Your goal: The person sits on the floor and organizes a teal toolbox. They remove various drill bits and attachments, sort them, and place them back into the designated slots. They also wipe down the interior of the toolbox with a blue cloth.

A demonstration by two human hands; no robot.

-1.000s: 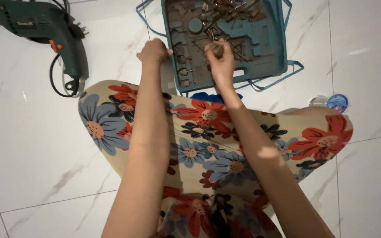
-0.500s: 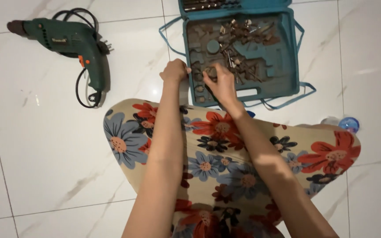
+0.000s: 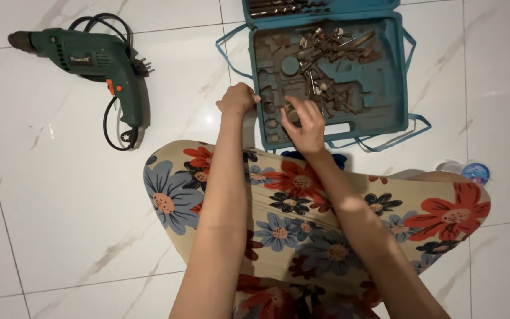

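Both hands [image 3: 305, 127] now nearer case [image 3: 394, 71].

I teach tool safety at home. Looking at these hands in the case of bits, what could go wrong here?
The right hand is bare among loose, rusty-looking bits in the teal case; a point might prick a finger. The left hand rests closed on the case's edge and could tip it. The drill cord lies looped near the knee, a possible snag.

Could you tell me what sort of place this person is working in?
Probably a room in a home: the person sits on a white marble-look tile floor, with a green corded drill and an open teal tool case of rusty bits.
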